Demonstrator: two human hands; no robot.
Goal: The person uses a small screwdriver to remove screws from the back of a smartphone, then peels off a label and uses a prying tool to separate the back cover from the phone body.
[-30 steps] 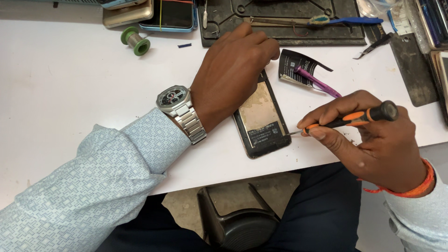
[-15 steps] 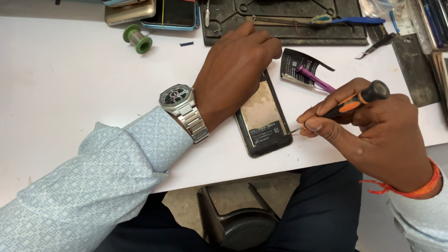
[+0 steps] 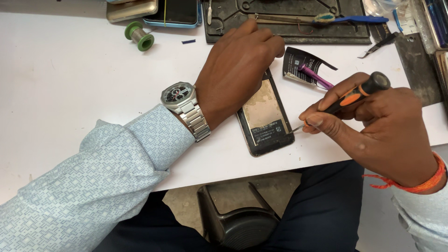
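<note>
The left hand (image 3: 235, 70) lies palm down over the upper part of a phone (image 3: 265, 119), fingers together and curled slightly, pressing it flat against the white table (image 3: 70, 88). The phone sits face down near the table's front edge, its back open, showing a worn tan panel with a dark frame around it; the lower end pokes out from under the hand. A steel watch (image 3: 179, 95) sits on the left wrist, above a pale blue patterned sleeve (image 3: 93, 186). The right hand (image 3: 378, 126) grips a screwdriver (image 3: 347, 98) with an orange and black handle, thumb and fingers clamped on the shaft, the handle slanting up and away to the right. Its thin metal tip meets the phone's right edge near the lower corner (whether it is seated in a screw is too small to tell). An orange thread band (image 3: 420, 179) circles the right wrist. Just behind the screwdriver lie a torn black sticker (image 3: 298, 63) and a purple tool (image 3: 315, 77) resting partly on it. Farther back sits a dark work mat (image 3: 284, 28) holding a blue toothbrush (image 3: 354, 19), and to the left a green spool (image 3: 139, 36) of solder wire beside another phone (image 3: 175, 13) with a blue rim.
</note>
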